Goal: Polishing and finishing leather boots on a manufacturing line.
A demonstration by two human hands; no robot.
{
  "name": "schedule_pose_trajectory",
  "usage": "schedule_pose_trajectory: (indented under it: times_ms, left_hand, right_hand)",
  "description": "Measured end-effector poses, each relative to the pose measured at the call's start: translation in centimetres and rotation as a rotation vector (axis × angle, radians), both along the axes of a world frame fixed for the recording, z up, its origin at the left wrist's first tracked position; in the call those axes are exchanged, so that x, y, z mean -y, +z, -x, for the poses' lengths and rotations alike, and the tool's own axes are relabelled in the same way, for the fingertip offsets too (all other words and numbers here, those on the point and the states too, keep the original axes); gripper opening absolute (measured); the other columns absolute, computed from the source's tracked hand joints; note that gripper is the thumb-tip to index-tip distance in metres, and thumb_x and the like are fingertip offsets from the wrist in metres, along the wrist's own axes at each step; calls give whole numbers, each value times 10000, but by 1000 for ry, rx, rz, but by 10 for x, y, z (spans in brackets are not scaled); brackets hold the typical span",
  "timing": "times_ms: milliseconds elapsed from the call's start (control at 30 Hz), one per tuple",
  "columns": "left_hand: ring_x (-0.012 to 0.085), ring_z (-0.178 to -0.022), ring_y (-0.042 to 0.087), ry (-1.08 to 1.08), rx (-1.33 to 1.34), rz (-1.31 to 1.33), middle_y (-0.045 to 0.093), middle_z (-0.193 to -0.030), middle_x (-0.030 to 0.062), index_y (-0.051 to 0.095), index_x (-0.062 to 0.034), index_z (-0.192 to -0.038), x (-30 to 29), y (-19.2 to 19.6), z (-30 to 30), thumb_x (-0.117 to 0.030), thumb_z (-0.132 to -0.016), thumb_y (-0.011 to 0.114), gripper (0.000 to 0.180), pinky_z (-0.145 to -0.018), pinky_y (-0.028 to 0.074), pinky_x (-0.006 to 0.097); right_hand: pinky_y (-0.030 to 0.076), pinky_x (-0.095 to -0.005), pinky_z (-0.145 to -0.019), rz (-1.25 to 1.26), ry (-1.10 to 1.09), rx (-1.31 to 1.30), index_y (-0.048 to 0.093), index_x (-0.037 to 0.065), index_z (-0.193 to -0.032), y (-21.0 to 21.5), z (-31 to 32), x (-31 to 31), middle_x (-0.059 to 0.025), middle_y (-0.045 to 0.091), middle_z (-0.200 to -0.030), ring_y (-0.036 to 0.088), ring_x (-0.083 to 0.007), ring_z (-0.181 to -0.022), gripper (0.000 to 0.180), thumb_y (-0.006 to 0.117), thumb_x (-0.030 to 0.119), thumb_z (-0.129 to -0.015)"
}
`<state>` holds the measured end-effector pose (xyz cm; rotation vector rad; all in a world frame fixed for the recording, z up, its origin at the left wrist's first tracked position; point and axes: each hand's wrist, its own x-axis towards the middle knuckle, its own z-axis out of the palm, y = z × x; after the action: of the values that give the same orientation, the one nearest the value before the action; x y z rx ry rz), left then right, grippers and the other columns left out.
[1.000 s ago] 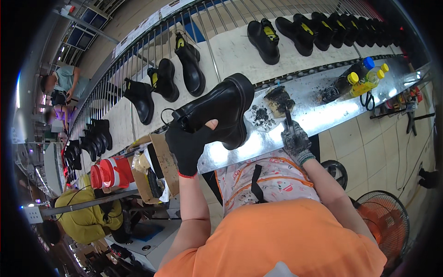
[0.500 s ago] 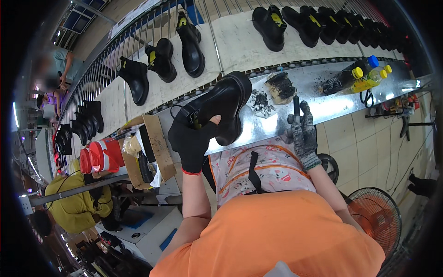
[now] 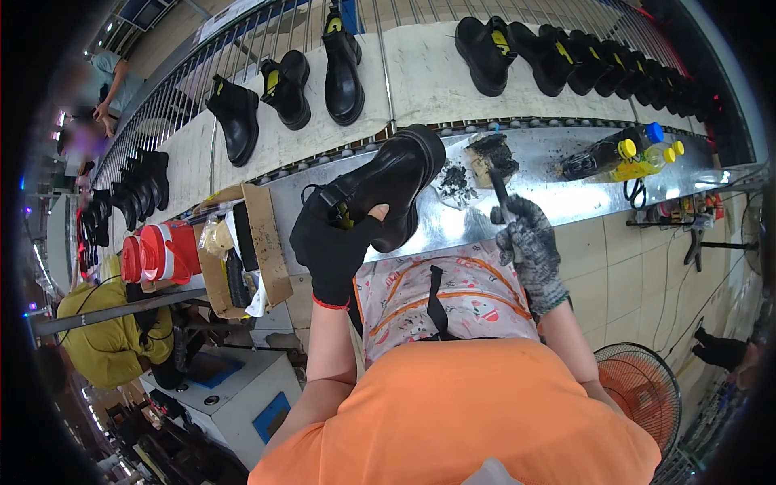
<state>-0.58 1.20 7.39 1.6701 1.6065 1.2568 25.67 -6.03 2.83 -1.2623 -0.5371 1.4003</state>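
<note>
Both hands are gloved. Left hand (image 3: 333,246), in a black glove, is closed around the shaft of a black boot (image 3: 388,182) and holds it tilted over the near edge of the steel bench (image 3: 566,202), sole turned away toward the conveyor. Right hand (image 3: 529,242), in a speckled grey glove, is curled shut on a dark brush (image 3: 499,194) whose tip points up toward a blackened pot (image 3: 493,153).

Compared with 0.5 s ago, the boot sits much the same in the left hand, while the right hand has drawn slightly nearer the body, the brush clear of the pot. 1 s ago the brush tip was at the pot.

On the bench, dark smears lie beside the pot, and yellow-capped bottles (image 3: 638,158) stand well to the right. Beyond it, a pale conveyor (image 3: 428,81) carries 3 boots on the left and a close row of boots (image 3: 582,61) on the right. At the left, a cardboard box (image 3: 259,242) and red-and-white tubs (image 3: 153,255) sit by the bench end. A tiled floor and an orange fan (image 3: 638,388) show lower right; another person (image 3: 109,77) stands far left.
</note>
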Motion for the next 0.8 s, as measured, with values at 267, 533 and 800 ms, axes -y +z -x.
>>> schedule_pose_trajectory:
  times_ms: [267,533,800]
  left_hand:
    - [109,-717,626,-27,-62,27,685,-826,68,666,2,-980,3,4,-2,-67,-629,806,384,-663,506,255]
    - [121,-593,590,37,-22,-8,645,-710,42,684,-60,-909,4,5,-7,-192,-545,863,426,-568,473,249]
    - [102,-592,585,47,-93,34,644,-697,36,692,-63,-934,8,13,-10,-151,-545,863,433,-559,469,243]
  right_hand:
    - [389,-371,-1004,-570,566,1054,517,67,-1238,83,6,-12,-140,547,-1211,502,-309,-1147,496,613,61,-751]
    - [380,-399,-1020,-592,644,1173,510,110,-1260,78,10,-12,-133,530,-1236,492,-317,-1160,486,557,62,-778]
    - [383,-409,-1018,-596,644,1160,498,133,-1274,76,11,-13,-131,520,-1253,488,-328,-1161,486,557,87,-794]
